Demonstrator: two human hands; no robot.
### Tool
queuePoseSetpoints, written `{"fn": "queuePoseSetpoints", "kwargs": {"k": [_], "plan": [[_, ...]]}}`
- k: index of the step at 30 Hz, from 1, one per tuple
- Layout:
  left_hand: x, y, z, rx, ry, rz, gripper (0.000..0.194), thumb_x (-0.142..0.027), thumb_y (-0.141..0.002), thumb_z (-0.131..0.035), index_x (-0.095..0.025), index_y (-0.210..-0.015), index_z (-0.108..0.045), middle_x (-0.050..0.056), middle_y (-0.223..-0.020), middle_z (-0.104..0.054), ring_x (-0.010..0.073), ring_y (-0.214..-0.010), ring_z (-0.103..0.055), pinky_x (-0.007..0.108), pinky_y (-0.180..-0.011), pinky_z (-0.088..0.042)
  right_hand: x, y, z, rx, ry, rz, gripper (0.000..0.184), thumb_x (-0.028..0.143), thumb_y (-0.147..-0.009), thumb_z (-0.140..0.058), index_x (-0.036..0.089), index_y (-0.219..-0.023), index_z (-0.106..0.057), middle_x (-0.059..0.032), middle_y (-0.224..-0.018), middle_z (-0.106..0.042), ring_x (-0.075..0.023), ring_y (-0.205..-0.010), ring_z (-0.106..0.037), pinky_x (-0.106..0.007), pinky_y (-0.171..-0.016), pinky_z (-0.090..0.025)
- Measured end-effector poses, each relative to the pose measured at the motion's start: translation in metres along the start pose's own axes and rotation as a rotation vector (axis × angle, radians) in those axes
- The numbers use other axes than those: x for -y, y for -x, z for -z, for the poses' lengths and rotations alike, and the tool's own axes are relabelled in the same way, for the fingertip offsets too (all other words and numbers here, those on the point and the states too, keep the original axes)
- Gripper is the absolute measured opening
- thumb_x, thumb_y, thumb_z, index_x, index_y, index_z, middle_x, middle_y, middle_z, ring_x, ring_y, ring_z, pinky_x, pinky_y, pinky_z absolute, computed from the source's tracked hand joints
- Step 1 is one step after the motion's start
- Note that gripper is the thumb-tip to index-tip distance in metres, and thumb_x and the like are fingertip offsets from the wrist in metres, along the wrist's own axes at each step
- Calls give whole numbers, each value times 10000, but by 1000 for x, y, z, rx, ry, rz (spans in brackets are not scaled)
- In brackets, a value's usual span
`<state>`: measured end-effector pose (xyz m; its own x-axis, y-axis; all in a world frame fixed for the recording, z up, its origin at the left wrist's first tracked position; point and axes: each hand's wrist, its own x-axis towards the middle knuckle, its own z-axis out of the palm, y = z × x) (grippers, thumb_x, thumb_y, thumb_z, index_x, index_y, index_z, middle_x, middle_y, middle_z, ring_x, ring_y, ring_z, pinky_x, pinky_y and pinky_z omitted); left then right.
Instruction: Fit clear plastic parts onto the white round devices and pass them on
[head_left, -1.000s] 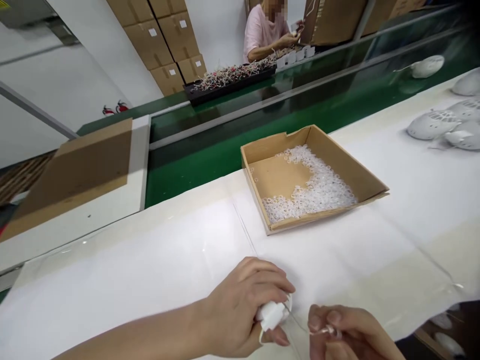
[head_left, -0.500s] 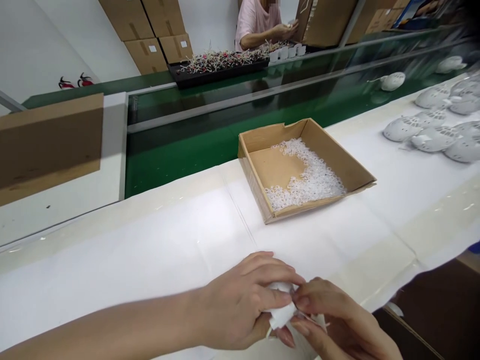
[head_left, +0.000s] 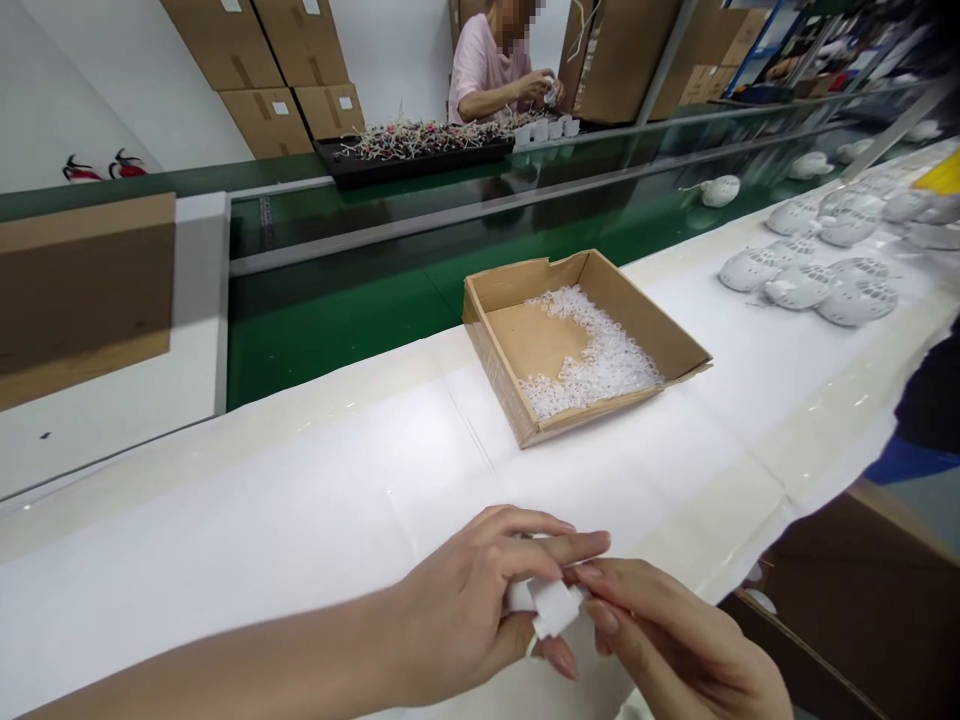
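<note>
Near the bottom of the head view, my left hand (head_left: 457,600) is closed around a small white plastic part (head_left: 555,606), held between thumb and fingers. A thin pale wire (head_left: 532,645) hangs from its lower side. My right hand (head_left: 679,635) meets the part from the right, thumb and forefinger pinched at its edge; whatever lies between those fingertips is hidden. Beyond both hands, an open cardboard tray (head_left: 501,385) stands on the white-covered table, with many small clear plastic rings (head_left: 600,360) heaped along its right and front sides.
White dome-shaped housings (head_left: 802,287) cluster at the right of the white table (head_left: 300,520). Behind runs a green conveyor (head_left: 352,300) carrying several white pieces. Across it a person in pink (head_left: 480,70) handles a white piece beside a black tray (head_left: 352,172) of wires. An open carton (head_left: 862,570) stands lower right.
The view has swung slightly right. My right fingertips have shifted a little, and the white part in my left hand shows more plainly. Across the conveyor, the person's hands have lifted a white piece.
</note>
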<state>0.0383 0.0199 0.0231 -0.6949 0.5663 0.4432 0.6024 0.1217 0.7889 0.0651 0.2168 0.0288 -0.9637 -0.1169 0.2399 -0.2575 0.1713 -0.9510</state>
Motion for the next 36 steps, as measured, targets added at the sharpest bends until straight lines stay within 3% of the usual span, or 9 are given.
{"fn": "queuePoseSetpoints", "kwargs": {"k": [3,5,9,11,15,21,28,32,36], "plan": [[1,2,-1,-19,-6,-21,492,27,-853,-558,-276,-1173,-338,134,-1366,-625,224,-1267,-559,426,-1017,-502,2,-1,-7,-83,-104,-135,137,230,-799,-769,302,-914,-788,14,-756,-797,-119,-549,-711,-121,-532,-581],[1,1,-1,-1,-39,-27,478,6,-861,-576,-282,-1169,-352,130,-1371,-624,236,-1232,-584,422,-998,-517,2,-1,-7,-81,-125,-130,142,221,-799,-768,323,-897,-782,47,-698,-781,-86,-483,-666,-99,-503,-557],[2,0,-1,32,-52,-38,506,39,-850,-544,-285,-1207,-393,115,-1386,-615,234,-1240,-566,403,-976,-536,-1,1,-2,59,29,102,404,47,-805,-706,332,-1089,-744,17,-919,-808,-148,-743,-761,-166,-680,-618],[4,2,-2,10,-7,-46,541,41,-874,-519,-283,-1274,-352,130,-1409,-592,216,-1279,-528,415,-1001,-520,-4,4,-1,40,116,195,454,13,-814,-673,302,-1162,-719,-23,-1000,-795,-180,-836,-756,-224,-721,-628],[6,6,-5,-11,67,-35,480,3,-920,-518,-276,-1271,-348,130,-1433,-562,195,-1296,-499,404,-1010,-510,-6,4,-3,-5,123,231,432,9,-835,-650,280,-1165,-716,-38,-1007,-788,-164,-786,-737,-254,-736,-631],[0,4,-4,-16,57,36,348,-167,-983,-544,-253,-1282,-389,147,-1333,-614,228,-1238,-543,415,-1015,-507,-4,-2,-2,42,-59,116,396,61,-860,-666,364,-1108,-721,45,-974,-799,-128,-860,-757,-167,-741,-623],[-3,3,-5,-4,38,16,355,-153,-994,-510,-269,-1313,-405,125,-1311,-640,235,-1242,-543,441,-1029,-507,-11,11,-2,-32,294,402,544,-21,-809,-646,278,-1264,-655,-62,-1012,-786,-198,-790,-743,-306,-696,-628],[-2,4,-4,-19,70,41,342,-172,-1009,-496,-251,-1338,-447,131,-1318,-635,240,-1228,-550,397,-967,-554,-6,4,-11,-105,176,426,535,-45,-777,-657,265,-1211,-693,-52,-915,-795,-183,-720,-750,-265,-626,-628],[3,7,-5,-68,77,36,373,-321,-1016,-512,-278,-1384,-474,120,-1327,-636,219,-1221,-570,310,-897,-604,-6,1,-31,-213,-89,314,409,-12,-812,-621,265,-1087,-742,-43,-870,-767,-147,-708,-751,-193,-619,-622]]}}
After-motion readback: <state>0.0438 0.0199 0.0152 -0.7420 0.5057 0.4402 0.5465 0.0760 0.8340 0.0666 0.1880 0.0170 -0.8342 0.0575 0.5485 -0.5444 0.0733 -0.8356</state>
